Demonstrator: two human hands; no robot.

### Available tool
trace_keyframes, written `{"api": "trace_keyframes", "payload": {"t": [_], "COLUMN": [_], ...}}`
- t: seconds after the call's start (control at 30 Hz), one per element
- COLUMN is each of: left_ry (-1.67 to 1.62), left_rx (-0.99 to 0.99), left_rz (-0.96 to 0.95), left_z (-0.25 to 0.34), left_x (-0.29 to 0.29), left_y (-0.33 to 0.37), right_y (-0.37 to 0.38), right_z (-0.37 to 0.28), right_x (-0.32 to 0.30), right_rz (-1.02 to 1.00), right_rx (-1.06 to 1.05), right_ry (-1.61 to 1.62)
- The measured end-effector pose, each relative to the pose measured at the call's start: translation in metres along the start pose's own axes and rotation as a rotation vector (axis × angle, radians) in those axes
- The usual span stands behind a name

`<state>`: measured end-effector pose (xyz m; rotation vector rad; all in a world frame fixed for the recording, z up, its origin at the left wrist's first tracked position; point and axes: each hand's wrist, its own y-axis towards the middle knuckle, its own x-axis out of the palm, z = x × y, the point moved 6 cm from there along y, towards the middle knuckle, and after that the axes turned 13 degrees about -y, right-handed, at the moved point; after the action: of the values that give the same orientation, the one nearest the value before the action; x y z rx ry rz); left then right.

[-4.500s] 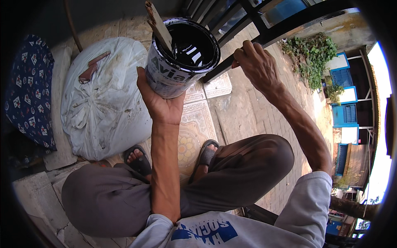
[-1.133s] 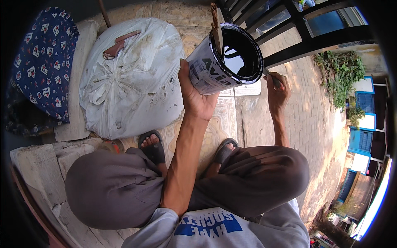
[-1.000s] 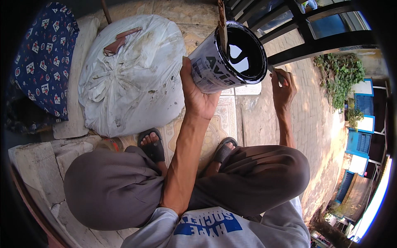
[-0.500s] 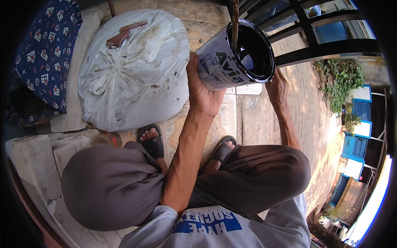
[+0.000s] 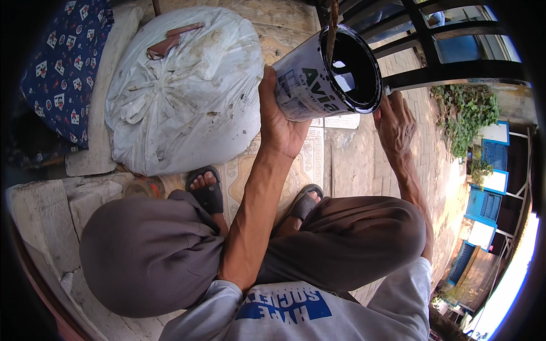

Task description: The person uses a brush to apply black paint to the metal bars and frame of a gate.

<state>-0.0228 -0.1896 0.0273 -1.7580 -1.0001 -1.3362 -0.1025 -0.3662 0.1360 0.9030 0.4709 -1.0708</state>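
A white paint can (image 5: pixel 296 85) with dark paint inside tilts in my left hand (image 5: pixel 280 125), whose thumb and palm wrap its side and base. A thin wooden stick (image 5: pixel 332 37) stands in the can, leaning on its rim. Just right of the can, my right hand (image 5: pixel 397 124) is closed, its fingers curled close to the black railing (image 5: pixel 449 75). A small reddish bit shows by those fingers, but what they hold is mostly hidden.
A bulging white sack (image 5: pixel 187 108) sits on the patterned tiles ahead of my sandalled feet. Blue printed cloth (image 5: pixel 65 74) hangs at the far left beside stone blocks (image 5: pixel 42 227). Brick paving, a green climbing plant (image 5: pixel 466 116) and blue-shuttered windows (image 5: pixel 486 202) lie to the right.
My right hand has come out from behind the can's lower rim and moved slightly right and up, by the railing. The can, still in my left hand, has shifted slightly right.
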Motion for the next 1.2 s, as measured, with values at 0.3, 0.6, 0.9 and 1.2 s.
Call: {"api": "trace_keyframes", "payload": {"t": [0.3,0.6,0.9,1.2], "left_ry": [0.008,-0.007,0.040,-0.007], "left_rx": [0.031,0.024,0.012,0.040], "left_rz": [0.016,-0.005,0.037,0.059], "left_z": [0.008,0.014,0.015,0.030], "left_x": [0.004,0.002,0.003,0.001], "left_y": [-0.003,-0.003,-0.004,-0.004], "right_y": [-0.037,0.002,-0.018,-0.012], "right_z": [-0.015,-0.002,-0.016,-0.019], "right_x": [0.092,0.041,0.117,0.117], "right_rz": [-0.087,0.053,-0.128,-0.202], "right_rx": [0.248,0.238,0.241,0.310], "right_ry": [0.398,0.304,0.469,0.400]}}
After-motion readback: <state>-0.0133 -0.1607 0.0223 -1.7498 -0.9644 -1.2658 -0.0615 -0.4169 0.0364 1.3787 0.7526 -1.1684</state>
